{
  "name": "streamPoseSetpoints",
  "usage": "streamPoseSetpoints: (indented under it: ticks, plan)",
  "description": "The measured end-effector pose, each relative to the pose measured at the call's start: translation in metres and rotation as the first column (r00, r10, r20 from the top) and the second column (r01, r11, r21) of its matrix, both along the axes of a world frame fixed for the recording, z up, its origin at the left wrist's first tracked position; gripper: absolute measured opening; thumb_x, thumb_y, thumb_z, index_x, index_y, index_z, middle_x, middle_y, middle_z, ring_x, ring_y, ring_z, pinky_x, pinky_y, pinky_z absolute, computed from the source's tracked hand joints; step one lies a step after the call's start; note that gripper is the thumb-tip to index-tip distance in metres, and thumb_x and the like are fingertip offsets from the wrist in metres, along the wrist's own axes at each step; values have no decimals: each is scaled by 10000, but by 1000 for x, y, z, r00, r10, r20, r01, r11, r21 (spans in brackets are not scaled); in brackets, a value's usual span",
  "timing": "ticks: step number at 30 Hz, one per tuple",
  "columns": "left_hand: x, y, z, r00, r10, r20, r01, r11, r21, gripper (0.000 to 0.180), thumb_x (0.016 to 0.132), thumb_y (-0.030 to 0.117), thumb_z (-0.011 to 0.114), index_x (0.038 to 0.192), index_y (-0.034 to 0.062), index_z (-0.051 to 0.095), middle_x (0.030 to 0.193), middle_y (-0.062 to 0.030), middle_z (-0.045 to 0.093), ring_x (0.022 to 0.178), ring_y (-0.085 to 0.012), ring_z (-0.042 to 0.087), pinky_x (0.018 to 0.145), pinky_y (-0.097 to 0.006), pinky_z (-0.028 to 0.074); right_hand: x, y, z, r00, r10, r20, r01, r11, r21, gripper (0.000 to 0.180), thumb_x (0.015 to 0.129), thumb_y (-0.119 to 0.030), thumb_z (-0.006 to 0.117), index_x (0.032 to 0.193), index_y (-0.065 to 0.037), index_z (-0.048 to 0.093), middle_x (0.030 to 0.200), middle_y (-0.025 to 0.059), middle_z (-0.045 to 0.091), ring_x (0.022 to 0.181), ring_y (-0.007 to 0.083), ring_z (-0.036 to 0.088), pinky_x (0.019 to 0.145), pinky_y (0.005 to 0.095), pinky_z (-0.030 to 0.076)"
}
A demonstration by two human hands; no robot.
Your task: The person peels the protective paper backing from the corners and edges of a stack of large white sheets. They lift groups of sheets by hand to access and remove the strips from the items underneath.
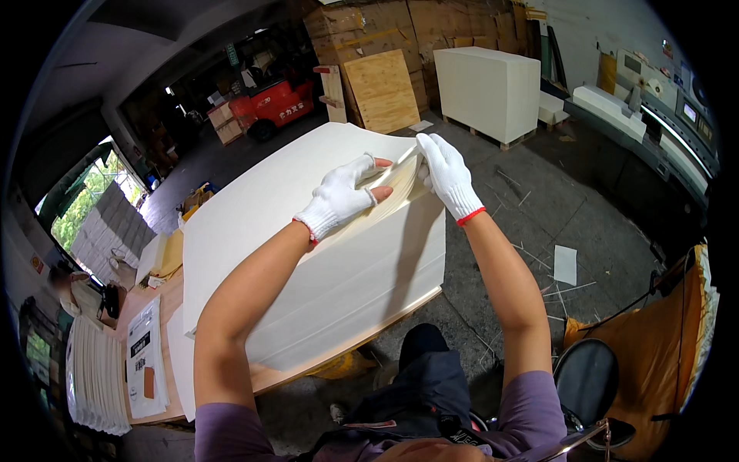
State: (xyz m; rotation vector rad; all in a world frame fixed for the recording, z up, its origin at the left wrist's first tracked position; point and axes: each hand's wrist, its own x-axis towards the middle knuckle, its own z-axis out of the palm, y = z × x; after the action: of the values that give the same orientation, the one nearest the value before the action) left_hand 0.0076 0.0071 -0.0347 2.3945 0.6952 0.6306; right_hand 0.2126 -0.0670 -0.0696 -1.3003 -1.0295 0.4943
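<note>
A tall stack of large white paper sheets (254, 181) stands in front of me, its near right corner bent up and fanned into thin layers. My left hand (344, 192), in a white knit glove with bare thumb and index fingertips, rests on the stack beside the fanned edges. Its thumb and index finger are spread apart. At the raised corner my right hand (446, 173), in a white glove with a red cuff, is closed around the lifted sheets. Its fingertips are partly hidden behind the paper.
The stack rests on a wooden table (175, 346) with a printed package (148, 358) at left. A person (81, 296) is at far left. Behind stand a red forklift (281, 104), a plywood board (382, 91) and a palletised white stack (489, 92). A machine (654, 115) stands right; paper scraps litter the floor.
</note>
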Motion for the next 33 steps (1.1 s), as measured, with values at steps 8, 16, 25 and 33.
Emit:
streamPoseSetpoints:
  ticks: [8, 16, 25, 33]
  plan:
    - [3, -1, -2, 997, -47, 61, 42, 996, 79, 367, 988, 219, 564, 1325, 101, 650, 1248, -134, 676, 1142, -175, 629, 1000, -314, 479, 5, 9, -8, 991, -57, 117, 53, 998, 38, 495, 1027, -520, 473, 900, -57, 593, 703, 73, 594, 625, 179, 572, 660, 337, 464]
    - [3, -8, -1, 999, 18, -43, -15, 998, 68, 392, 917, 241, 738, 1280, 109, 670, 977, -55, 688, 906, -142, 620, 851, -304, 504, 2, 4, -6, 995, -42, 90, 40, 999, 24, 482, 1026, -503, 466, 898, -56, 592, 696, 78, 603, 640, 190, 586, 677, 340, 465]
    - [3, -7, 1, 999, -42, -22, 44, 995, 94, 352, 980, 221, 647, 1311, 102, 659, 1064, -59, 700, 960, -132, 621, 888, -277, 498, 5, 8, -8, 993, -69, 92, 68, 998, 18, 525, 1014, -546, 460, 902, -51, 591, 709, 89, 612, 663, 210, 603, 703, 353, 471]
    - [5, -10, 1, 996, 21, -88, -11, 994, 112, 358, 975, 231, 632, 1315, 121, 655, 1054, -77, 721, 957, -151, 659, 903, -293, 508, 4, 7, -7, 992, -59, 109, 60, 998, -1, 523, 1013, -547, 466, 899, -49, 577, 726, 89, 613, 670, 209, 604, 703, 351, 473]
